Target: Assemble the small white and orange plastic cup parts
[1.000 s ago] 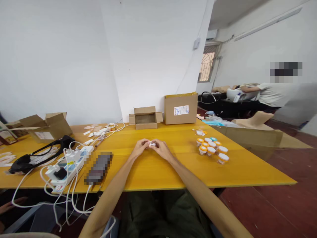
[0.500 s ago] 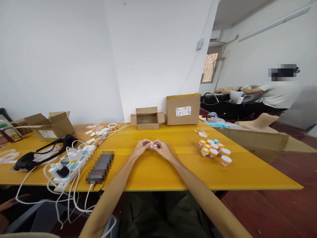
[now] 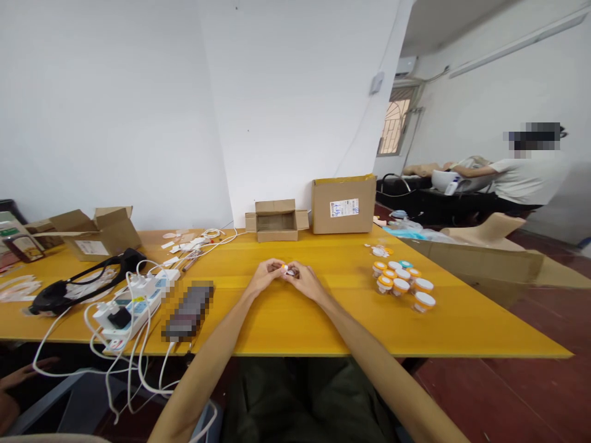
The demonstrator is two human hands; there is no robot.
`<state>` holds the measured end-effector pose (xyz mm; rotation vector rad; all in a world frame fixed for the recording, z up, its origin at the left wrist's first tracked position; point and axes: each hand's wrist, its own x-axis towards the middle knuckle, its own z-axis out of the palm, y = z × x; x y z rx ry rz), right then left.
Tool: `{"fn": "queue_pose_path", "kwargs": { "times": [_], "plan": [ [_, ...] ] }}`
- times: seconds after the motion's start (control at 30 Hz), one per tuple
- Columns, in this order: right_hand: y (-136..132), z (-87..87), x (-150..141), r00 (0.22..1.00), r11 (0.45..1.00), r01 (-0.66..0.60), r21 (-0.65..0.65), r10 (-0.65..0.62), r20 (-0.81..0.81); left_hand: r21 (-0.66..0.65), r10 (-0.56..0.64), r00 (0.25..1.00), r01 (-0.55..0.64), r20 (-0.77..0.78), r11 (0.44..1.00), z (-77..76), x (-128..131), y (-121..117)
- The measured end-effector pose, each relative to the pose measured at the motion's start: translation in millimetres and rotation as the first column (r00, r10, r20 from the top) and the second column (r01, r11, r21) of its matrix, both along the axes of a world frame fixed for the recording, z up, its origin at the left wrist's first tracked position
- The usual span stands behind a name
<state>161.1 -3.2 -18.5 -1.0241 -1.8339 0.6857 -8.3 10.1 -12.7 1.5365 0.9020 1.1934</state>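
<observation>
Above the middle of the table, my left hand (image 3: 266, 275) and my right hand (image 3: 303, 280) meet around a small jar (image 3: 285, 269). It lies on its side, its white-and-orange lid toward my left fingers and its clear body in my right fingers. Both hands are closed on it, and the fingers hide much of it. To the right stands a cluster of similar jars (image 3: 401, 286), clear with white tops and orange rims. One of them has a teal rim (image 3: 405, 264).
An open cardboard box (image 3: 277, 234) and a taller closed carton (image 3: 344, 206) stand at the back of the yellow table (image 3: 295, 335). A phone (image 3: 188, 312), a power strip (image 3: 143, 311) with cables and a black headset (image 3: 60, 296) lie left. A person (image 3: 529, 175) sits far right.
The jar has turned slightly between my fingers, so more of its white top shows. Both hands stay nearly in place, and the view has shifted a little.
</observation>
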Motion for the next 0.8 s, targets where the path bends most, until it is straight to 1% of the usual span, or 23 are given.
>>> {"fn": "queue_pose_path", "kwargs": {
  "times": [0.1,0.2,0.27,0.43,0.5,0.57,0.63,0.7,0.8],
  "plan": [
    [-1,1.8,0,0.997,0.999,0.031,0.039,-0.034,0.074,-0.001,0.014,1.0,-0.014,0.014,1.0,-0.4,0,-1],
    [0,1.9,-1,0.987,0.992,0.071,0.105,-0.085,0.134,-0.021,0.007,1.0,-0.006,0.022,1.0,-1.3,0,-1],
    [2,1.4,-1,0.98,0.987,0.099,0.128,-0.119,0.162,-0.025,0.004,1.0,-0.003,0.031,1.0,-1.7,0,0],
    [5,-1.5,0,0.966,0.987,0.151,0.062,-0.161,0.2,0.005,-0.036,0.998,0.036,0.053,0.999,-2.5,0,3],
    [6,-3.3,1,0.961,0.982,0.175,0.072,-0.186,0.204,0.028,-0.044,0.998,0.043,0.033,0.999,-4.5,-1,7],
    [9,-5.1,4,0.946,0.972,0.208,0.105,-0.227,0.232,0.068,-0.008,0.999,0.011,-0.041,0.998,-7.9,-4,11],
    [13,-6.5,10,0.913,0.956,0.256,0.14,-0.287,0.289,0.134,0.073,0.981,-0.049,-0.178,0.99,-12.2,-8,14],
    [18,-7.2,19,0.858,0.932,0.318,0.173,-0.361,0.365,0.231,0.165,0.93,-0.091,-0.328,0.969,-16.0,-11,15],
    [21,-6.4,38,0.748,0.893,0.385,0.234,-0.451,0.487,0.36,0.24,0.843,-0.059,-0.482,0.931,-18.0,-14,12]
  ]
}}
